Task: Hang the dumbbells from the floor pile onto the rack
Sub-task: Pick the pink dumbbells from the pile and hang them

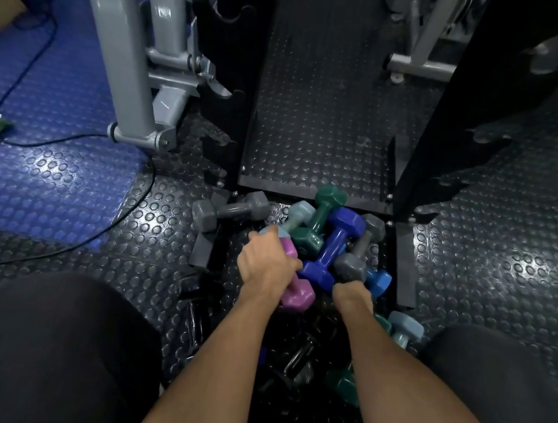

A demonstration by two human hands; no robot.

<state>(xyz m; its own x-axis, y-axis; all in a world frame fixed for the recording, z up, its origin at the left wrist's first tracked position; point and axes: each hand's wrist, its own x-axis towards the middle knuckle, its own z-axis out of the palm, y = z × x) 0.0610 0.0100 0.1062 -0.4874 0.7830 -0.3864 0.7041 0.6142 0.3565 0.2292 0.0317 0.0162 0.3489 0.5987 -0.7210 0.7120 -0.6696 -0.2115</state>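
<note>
One pink dumbbell (292, 281), gripped by left hand (266, 265), seemingly lies diagonally.

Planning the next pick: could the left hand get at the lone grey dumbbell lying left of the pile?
Probably, but not yet: the left hand grips the pink dumbbell. The grey dumbbell lies uncovered nearby.

No text, label, brand, number or sign can be read anywhere; nothing legible is shown on the dumbbells (332, 248) or the rack (454, 102).
</note>
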